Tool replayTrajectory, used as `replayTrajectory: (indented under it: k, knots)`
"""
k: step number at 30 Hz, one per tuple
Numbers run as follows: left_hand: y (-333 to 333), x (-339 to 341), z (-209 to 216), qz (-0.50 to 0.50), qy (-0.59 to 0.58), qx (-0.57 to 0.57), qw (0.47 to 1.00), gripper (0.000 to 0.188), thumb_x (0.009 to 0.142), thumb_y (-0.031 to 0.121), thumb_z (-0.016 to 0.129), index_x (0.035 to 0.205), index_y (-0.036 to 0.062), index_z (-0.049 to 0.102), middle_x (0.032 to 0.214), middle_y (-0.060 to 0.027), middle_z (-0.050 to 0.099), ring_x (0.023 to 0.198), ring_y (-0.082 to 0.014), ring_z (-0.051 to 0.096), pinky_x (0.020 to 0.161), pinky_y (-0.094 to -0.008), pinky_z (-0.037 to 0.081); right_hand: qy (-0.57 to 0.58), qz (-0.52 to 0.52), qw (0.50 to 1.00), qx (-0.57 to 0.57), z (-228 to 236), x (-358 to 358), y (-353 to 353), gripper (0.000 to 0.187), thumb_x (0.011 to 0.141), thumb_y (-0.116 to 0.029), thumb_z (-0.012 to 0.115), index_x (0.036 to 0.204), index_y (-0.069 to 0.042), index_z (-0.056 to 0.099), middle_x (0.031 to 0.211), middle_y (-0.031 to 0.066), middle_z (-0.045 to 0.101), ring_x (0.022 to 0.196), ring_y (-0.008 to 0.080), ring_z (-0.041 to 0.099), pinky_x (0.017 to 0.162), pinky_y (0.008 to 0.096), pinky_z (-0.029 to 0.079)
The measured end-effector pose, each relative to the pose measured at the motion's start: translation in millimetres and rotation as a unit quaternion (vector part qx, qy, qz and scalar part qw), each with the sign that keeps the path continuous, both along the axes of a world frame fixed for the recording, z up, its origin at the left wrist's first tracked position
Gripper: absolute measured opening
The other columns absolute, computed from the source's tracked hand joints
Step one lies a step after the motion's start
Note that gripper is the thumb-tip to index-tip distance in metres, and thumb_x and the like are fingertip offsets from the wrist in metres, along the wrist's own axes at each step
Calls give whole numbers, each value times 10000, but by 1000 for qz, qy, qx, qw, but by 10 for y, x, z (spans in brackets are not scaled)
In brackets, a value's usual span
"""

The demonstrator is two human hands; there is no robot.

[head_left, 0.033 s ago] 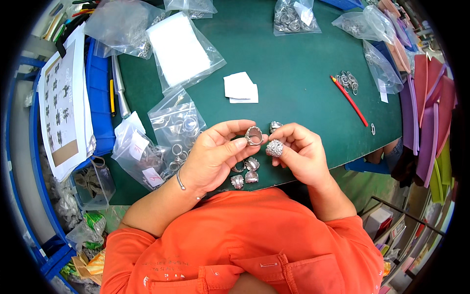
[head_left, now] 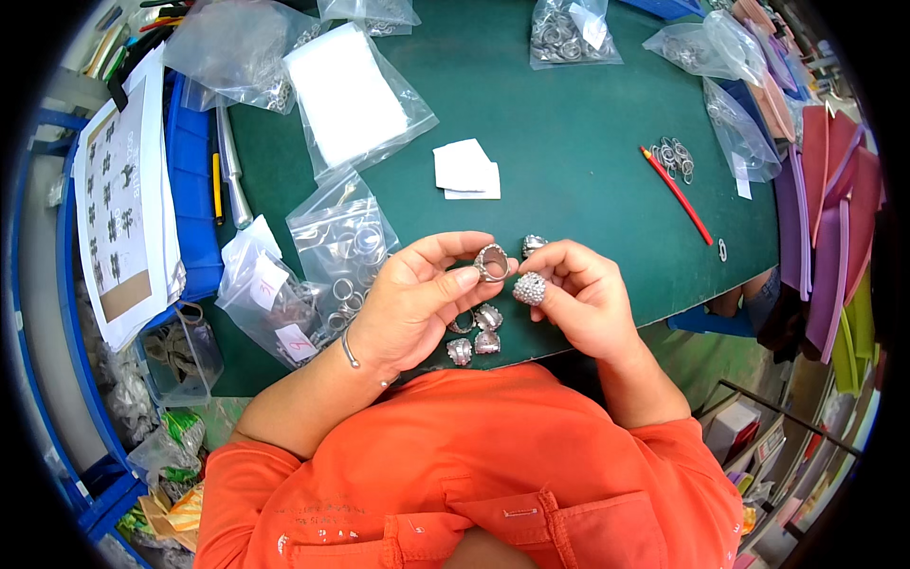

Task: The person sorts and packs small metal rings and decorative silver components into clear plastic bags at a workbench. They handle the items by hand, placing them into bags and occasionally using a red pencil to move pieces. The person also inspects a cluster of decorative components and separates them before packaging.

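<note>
My left hand [head_left: 417,294] pinches a silver ring [head_left: 492,264] between thumb and forefinger, its round opening facing up toward me. Close beside it, my right hand [head_left: 592,296] grips a second ring [head_left: 529,289] whose broad top is covered in small raised beads. The two rings are held apart, just above the near edge of the table. Under and between the hands lie several more chunky silver rings [head_left: 486,341], and another ring [head_left: 533,245] sits just beyond my right fingertips. My left fingers partly hide one of the rings on the table.
Clear bags of rings [head_left: 355,237] lie left of my hands on the green table [head_left: 559,133]. White paper pieces [head_left: 466,171] are ahead. At right are a red pencil [head_left: 678,197] and loose thin rings [head_left: 671,159]. A metal ring stick [head_left: 231,171] stands by a blue bin [head_left: 194,190].
The beaded ring in my right hand has turned very slightly. Both hands otherwise stay in place.
</note>
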State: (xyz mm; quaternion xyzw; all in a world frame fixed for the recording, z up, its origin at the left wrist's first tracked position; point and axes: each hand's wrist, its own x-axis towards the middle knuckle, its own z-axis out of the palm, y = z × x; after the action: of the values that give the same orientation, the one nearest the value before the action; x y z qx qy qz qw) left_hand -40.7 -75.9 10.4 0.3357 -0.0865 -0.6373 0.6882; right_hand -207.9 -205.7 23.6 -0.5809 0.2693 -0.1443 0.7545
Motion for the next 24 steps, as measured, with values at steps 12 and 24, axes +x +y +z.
replayTrajectory:
  k: [12,24]
  knots:
    - [6,-59,20,55,-106,5,993,393,853,-87,649,1213,-20,506,1185,-133,573,1158,-241,594,985,-335,505,69,22,959,-273,54,17,-8,78,878,-1,628,954,16,629,844,63,586,651,105,558,607,246,461]
    - [7,-111,38,104,-471,-93,871,429,793,-109,673,1186,25,565,1229,-113,508,1103,-182,576,865,-295,523,-150,22,987,59,-62,113,88,107,922,9,632,1011,15,572,1085,158,656,889,126,629,766,270,538]
